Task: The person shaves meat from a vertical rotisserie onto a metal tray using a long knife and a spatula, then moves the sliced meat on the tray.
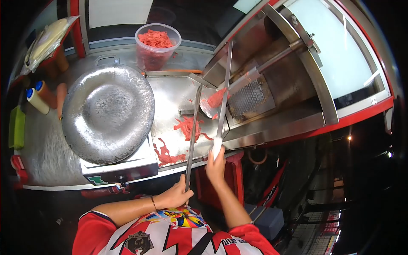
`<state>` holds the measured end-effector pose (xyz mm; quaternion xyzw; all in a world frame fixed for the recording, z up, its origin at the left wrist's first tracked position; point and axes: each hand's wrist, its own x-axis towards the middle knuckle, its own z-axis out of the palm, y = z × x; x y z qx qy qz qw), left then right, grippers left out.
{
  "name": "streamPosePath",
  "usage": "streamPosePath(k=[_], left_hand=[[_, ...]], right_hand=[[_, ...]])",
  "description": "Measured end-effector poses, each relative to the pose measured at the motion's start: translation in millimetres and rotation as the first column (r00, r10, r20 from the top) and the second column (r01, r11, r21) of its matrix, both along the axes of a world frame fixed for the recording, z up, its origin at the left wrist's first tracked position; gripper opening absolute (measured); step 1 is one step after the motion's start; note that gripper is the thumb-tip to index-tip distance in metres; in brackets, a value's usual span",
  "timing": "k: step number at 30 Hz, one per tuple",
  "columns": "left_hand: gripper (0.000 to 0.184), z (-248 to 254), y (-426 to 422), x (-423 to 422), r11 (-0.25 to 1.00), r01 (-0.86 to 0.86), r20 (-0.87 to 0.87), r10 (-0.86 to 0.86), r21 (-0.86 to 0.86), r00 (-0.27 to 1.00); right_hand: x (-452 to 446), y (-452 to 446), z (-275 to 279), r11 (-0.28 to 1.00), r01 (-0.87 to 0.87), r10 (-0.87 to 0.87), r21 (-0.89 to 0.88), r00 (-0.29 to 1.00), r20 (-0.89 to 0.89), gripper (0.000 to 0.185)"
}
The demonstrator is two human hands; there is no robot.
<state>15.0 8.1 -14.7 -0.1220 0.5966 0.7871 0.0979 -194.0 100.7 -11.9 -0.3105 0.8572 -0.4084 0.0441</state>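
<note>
Red meat (pixel 185 126), apparently mostly cut.
Left hand (pixel 174 196) grips steel bar (pixel 193 138); right hand (pixel 216 165), white-handled knife (pixel 223 102). Strips (pixel 167 158): loose on tray (pixel 169 97) toward eight o'clock, heaped in tub (pixel 170 55) at eleven; lump (pixel 216 99), seemingly left, at one.

The left forearm (pixel 131 208) runs across the front of the torso from a bent elbow, carrying the left hand (pixel 174 196) low near the body's midline, its fingers (pixel 187 194) curled into a closed grip. The right forearm (pixel 230 199) reaches farther forward and slants slightly inward, so the right hand (pixel 215 167) sits ahead of the left, likewise closed, the two hands near each other but apart.
</note>
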Motion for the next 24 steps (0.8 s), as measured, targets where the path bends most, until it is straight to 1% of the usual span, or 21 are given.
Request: streamPosePath(k=[2,4,5,6,7,8,9,10,12,13,14,16,18,19,20,21,24], left_hand=[[0.031,2.8,-3.7,-3.7,1.000,-0.012,-0.009,0.012,0.014,1.000],[0.032,0.6,-4.5,-5.7,1.000,-0.019,-0.012,0.019,-0.001,1.000],[0.033,-0.1,-3.1,-6.0,1.000,-0.012,-0.011,0.012,-0.009,1.000],[0.033,2.5,-3.5,-6.9,1.000,-0.006,0.005,0.006,-0.007,1.000],[0.033,6.8,-5.5,-8.8,1.000,-0.004,0.019,0.004,-0.006,1.000],[0.033,9.2,-5.2,-9.6,1.000,-0.005,0.034,0.005,-0.004,0.999],[0.039,3.8,-4.6,-11.9,1.000,-0.019,-0.029,0.019,-0.009,0.999],[0.037,3.8,-5.8,-13.6,1.000,-0.014,-0.009,0.014,-0.004,1.000],[0.033,5.1,-11.9,-21.9,1.000,-0.020,0.020,0.019,0.009,1.000],[0.032,3.1,-14.7,-25.9,1.000,-0.024,0.019,0.024,0.002,1.000],[0.032,7.0,-18.6,-28.4,0.999,-0.037,0.025,0.036,0.006,0.999],[0.032,17.5,-22.8,-30.0,0.999,-0.043,0.047,0.042,0.013,0.998],[0.031,16.3,-19.5,-32.0,0.998,-0.065,0.048,0.066,-0.021,0.997],[0.037,11.5,-16.4,-32.8,0.998,-0.063,0.033,0.063,-0.020,0.997],[0.043,6.2,-11.4,-32.2,0.998,-0.060,0.019,0.060,-0.019,0.998],[0.042,5.4,-7.2,-28.2,0.998,-0.057,0.009,0.057,-0.010,0.998],[0.039,2.3,5.5,-19.1,0.999,-0.049,-0.017,0.049,0.022,0.999]], right_hand=[[16.6,35.8,-24.5,0.999,0.001,-0.005,0.044,0.997,0.083,0.035],[28.8,53.4,-29.6,0.995,0.013,-0.027,0.097,0.989,0.144,0.035],[17.1,53.0,-33.9,0.997,-0.014,0.005,0.072,0.993,0.121,0.032],[1.7,35.7,-25.9,0.998,-0.039,0.034,0.047,0.995,0.096,0.030],[-4.9,12.9,-3.3,0.995,-0.029,0.018,0.093,0.993,0.113,0.026],[-11.2,-3.0,9.8,0.996,-0.047,0.041,0.077,0.996,0.078,0.025],[-12.7,-0.5,6.8,0.995,-0.045,0.042,0.085,0.998,0.045,0.025],[-14.3,1.6,1.9,0.995,-0.044,0.043,0.090,0.999,0.012,0.024],[3.0,40.0,-13.4,0.993,-0.069,0.064,0.099,0.997,0.048,0.027],[17.5,60.2,-13.4,0.981,-0.046,0.040,0.191,0.999,0.035,0.033],[24.7,84.2,-24.0,0.976,-0.061,0.059,0.209,0.998,0.018,0.037],[29.0,88.7,-10.1,0.967,-0.070,0.081,0.247,0.996,-0.037,0.035],[-0.8,57.0,20.2,0.973,-0.120,0.137,0.196,0.988,-0.077,0.034],[-5.7,40.0,37.1,0.977,-0.095,0.108,0.193,0.992,-0.061,0.032],[-11.1,25.1,48.8,0.986,-0.099,0.111,0.137,0.990,-0.082,0.030],[-21.2,13.9,50.7,0.988,-0.112,0.125,0.107,0.984,-0.129,0.029],[-34.0,-17.2,56.5,0.990,-0.063,0.071,0.129,0.996,-0.052,0.029]])
